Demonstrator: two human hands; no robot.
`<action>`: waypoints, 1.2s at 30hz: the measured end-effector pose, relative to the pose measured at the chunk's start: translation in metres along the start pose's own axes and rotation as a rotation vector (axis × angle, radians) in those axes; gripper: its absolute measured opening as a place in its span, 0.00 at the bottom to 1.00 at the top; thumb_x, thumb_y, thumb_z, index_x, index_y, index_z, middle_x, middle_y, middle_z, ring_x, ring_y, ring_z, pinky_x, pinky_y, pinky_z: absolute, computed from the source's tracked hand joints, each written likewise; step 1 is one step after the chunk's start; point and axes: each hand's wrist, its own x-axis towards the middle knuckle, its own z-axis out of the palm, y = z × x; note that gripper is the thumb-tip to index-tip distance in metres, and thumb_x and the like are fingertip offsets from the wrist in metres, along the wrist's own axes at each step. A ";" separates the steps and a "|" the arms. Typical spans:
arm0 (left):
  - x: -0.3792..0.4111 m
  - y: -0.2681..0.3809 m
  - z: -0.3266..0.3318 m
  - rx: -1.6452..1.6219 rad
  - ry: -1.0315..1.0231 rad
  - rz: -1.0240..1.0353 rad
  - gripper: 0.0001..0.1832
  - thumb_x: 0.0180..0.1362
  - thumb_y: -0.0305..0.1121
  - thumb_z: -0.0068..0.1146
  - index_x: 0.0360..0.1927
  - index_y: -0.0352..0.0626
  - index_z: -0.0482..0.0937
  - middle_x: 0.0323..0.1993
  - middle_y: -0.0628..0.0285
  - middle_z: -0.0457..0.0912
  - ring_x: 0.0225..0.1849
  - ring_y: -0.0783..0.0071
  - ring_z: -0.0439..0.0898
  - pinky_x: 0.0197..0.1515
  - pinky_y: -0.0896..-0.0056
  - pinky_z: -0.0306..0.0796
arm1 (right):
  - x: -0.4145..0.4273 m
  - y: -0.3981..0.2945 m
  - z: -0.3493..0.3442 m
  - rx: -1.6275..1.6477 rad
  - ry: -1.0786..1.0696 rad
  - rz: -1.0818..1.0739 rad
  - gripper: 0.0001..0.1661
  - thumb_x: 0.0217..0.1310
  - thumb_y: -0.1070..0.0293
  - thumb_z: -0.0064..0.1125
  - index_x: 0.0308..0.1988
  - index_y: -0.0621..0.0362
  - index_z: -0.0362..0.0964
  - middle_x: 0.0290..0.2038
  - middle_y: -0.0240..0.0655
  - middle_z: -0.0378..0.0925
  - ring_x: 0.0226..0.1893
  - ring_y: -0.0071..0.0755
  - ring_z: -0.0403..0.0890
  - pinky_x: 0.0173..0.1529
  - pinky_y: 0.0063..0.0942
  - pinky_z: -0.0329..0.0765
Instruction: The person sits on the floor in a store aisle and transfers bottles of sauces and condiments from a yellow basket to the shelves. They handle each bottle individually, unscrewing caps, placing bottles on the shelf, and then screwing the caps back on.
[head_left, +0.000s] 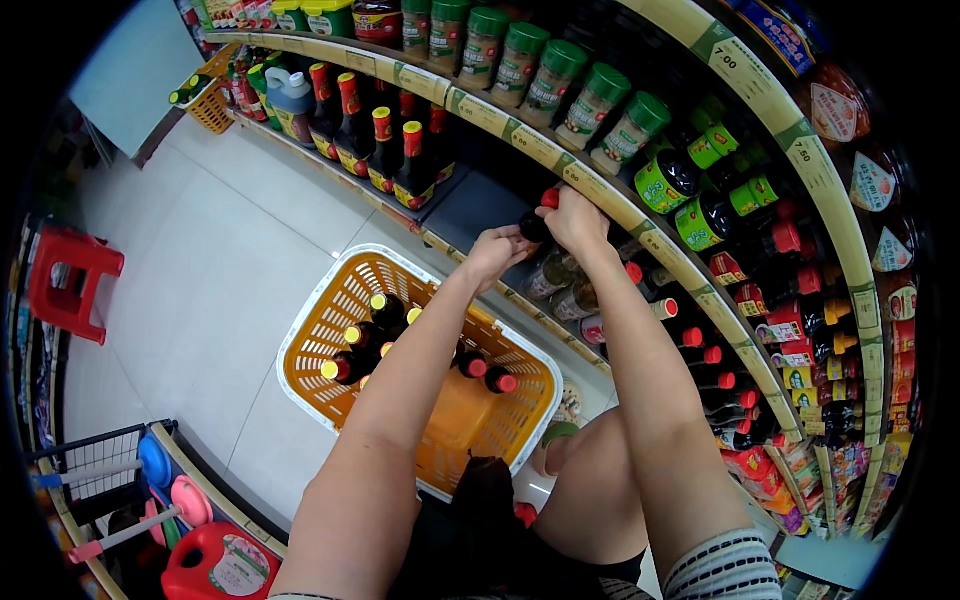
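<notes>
A dark bottle (534, 226) with a red cap is at the lower shelf's edge, partly hidden by my hands. My right hand (577, 221) grips it near the cap, just under the upper shelf's price strip. The fingers of my left hand (493, 256) hold the bottle's body from the other side. Below my forearms, an orange plastic basket (450, 405) with a white rim sits on the floor. Inside it, dark bottles with yellow caps (362, 335) stand at the left, and red-capped bottles (473, 364) are near the middle. My left forearm hides some of them.
Sauce bottles (382, 154) line the lower shelf (480, 210) on the left; clear bottles (551, 274) stand under my right arm. Green-lidded spice jars (555, 79) fill the shelf above. A red plastic stool (71, 281) and a rack with plungers (191, 499) are on the left.
</notes>
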 end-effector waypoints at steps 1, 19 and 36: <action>0.003 -0.001 0.002 -0.009 -0.001 0.010 0.31 0.59 0.16 0.40 0.67 0.22 0.49 0.65 0.44 0.60 0.65 0.58 0.65 0.65 0.66 0.63 | 0.002 0.002 0.002 0.019 0.010 0.015 0.23 0.51 0.56 0.67 0.44 0.57 0.72 0.43 0.44 0.78 0.48 0.49 0.77 0.50 0.42 0.73; 0.029 -0.004 0.017 0.001 0.012 0.014 0.28 0.64 0.22 0.44 0.66 0.25 0.54 0.60 0.51 0.66 0.63 0.63 0.67 0.66 0.66 0.62 | 0.042 0.046 0.031 0.217 -0.167 0.132 0.30 0.58 0.52 0.59 0.55 0.58 0.67 0.57 0.48 0.70 0.59 0.52 0.68 0.60 0.37 0.65; -0.043 -0.019 0.019 0.240 0.064 0.126 0.13 0.61 0.27 0.47 0.46 0.32 0.78 0.39 0.61 0.80 0.42 0.78 0.76 0.43 0.75 0.70 | -0.076 -0.008 0.014 0.098 0.276 -0.351 0.32 0.51 0.69 0.59 0.57 0.67 0.63 0.58 0.57 0.67 0.62 0.56 0.64 0.68 0.45 0.56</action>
